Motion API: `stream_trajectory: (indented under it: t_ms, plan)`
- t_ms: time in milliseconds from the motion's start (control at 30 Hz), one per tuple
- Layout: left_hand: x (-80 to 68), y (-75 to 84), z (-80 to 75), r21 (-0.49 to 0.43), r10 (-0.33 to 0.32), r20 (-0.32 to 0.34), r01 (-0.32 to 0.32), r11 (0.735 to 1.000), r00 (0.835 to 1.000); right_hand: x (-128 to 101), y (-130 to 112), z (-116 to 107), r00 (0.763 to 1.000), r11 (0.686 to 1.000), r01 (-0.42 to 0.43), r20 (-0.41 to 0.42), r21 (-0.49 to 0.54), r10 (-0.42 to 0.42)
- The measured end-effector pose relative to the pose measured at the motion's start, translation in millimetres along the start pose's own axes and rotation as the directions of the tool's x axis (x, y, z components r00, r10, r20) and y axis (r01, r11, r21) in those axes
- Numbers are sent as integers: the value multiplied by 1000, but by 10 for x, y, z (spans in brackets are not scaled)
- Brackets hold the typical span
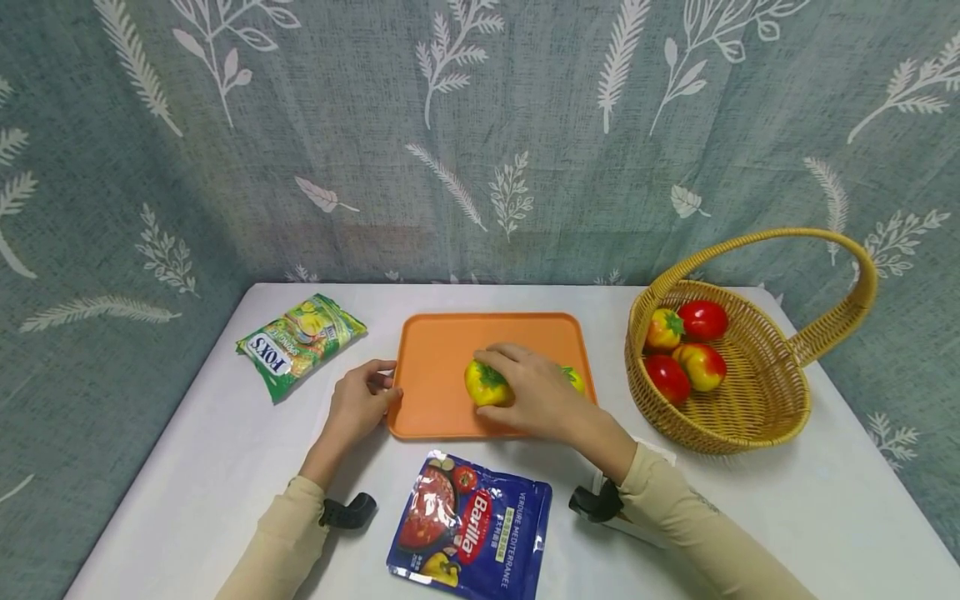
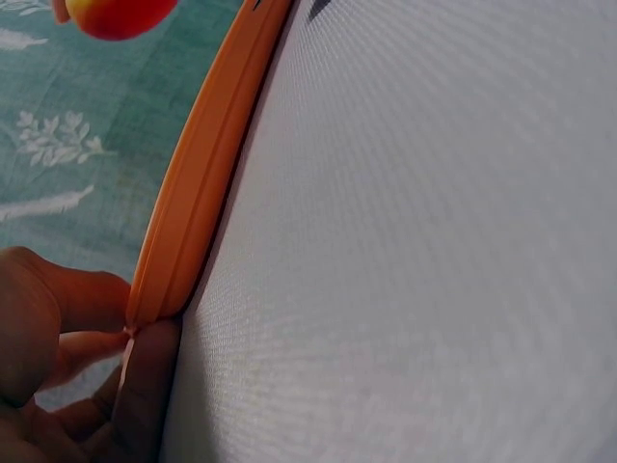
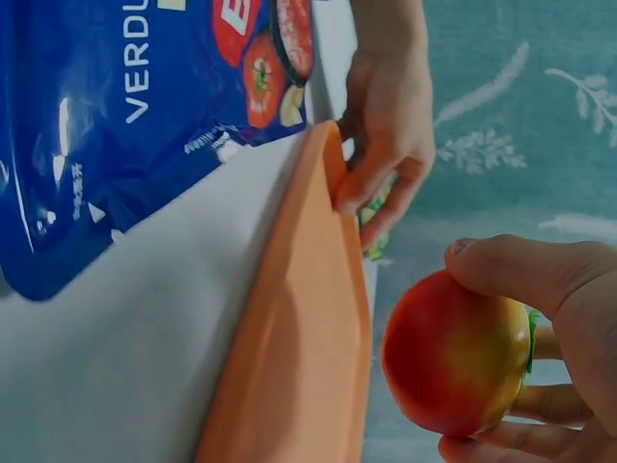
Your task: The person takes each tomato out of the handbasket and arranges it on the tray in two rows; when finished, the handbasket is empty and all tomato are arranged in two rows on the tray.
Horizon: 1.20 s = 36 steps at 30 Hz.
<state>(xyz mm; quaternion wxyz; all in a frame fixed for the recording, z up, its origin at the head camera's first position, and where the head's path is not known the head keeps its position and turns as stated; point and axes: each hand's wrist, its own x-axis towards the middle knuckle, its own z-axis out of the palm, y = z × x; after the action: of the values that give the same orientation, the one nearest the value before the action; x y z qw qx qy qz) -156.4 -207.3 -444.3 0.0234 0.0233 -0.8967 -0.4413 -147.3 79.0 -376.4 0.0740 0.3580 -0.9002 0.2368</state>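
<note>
My right hand (image 1: 536, 392) grips a round yellow-and-red fruit (image 1: 486, 383) with a green leafy top, above the orange tray (image 1: 435, 350). In the right wrist view, thumb and fingers curl about the fruit (image 3: 458, 352), its red underside showing. A second yellow fruit (image 1: 574, 380) with a green top sits at the tray's right side, partly hidden behind that hand. My left hand (image 1: 362, 400) pinches the tray's left edge near the front corner. In the left wrist view, the fingertips meet at the tray rim (image 2: 188, 203).
A wicker basket (image 1: 798, 400) with a tall handle, holding several red and yellow fruits, stands right of the tray. A green FOX'S bag (image 1: 303, 343) lies at the back left. In front is a blue Barilla pouch (image 1: 480, 529). A white package (image 1: 663, 452) lies partly under the right forearm.
</note>
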Motion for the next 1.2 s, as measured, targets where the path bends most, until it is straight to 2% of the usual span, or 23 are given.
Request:
stream_trajectory:
  t_ms: [600,1200]
  plan:
    - [-14,-16,13,-23,-1,-3,1,1000,1000,92,41,267,992,999,-44,119,-17,46]
    - [-11,-16,5,-26,-2,-11,2,1000,1000,163,69,283,977,995,-92,191,-44,98]
